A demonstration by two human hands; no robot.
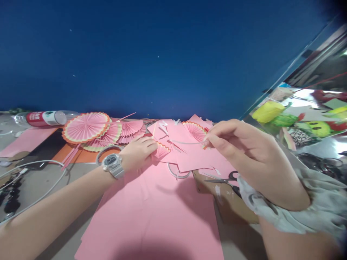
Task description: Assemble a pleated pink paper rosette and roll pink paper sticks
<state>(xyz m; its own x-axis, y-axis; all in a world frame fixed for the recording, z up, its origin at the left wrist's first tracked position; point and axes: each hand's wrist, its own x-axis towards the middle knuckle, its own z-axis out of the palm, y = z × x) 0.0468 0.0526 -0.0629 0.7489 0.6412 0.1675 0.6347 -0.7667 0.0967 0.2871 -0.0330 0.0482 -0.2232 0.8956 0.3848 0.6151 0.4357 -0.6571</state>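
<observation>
My left hand [141, 153] is closed on a small pleated paper fan [163, 151], pink with an orange and yellow edge, low over the pink sheets [151, 216]. Its thumb is hidden. My right hand [249, 159], raised to the right, pinches the end of a thin whitish strip [187, 143], which stretches left toward the small fan. Behind the fingertips lies another pleated fan [193, 130]. A white ring, like a tape roll [179, 176], sits on the paper between my hands. Below my right hand are black-handled scissors [221, 180] on brown cardboard [233, 207].
Finished round fans [85, 128] lie at the left, beside a plastic bottle [45, 118] on its side. A second ring [100, 155] is by my left wrist. A white cable [58, 180] loops at the left. A blue panel [162, 61] rises behind; colourful items [298, 122] stand right.
</observation>
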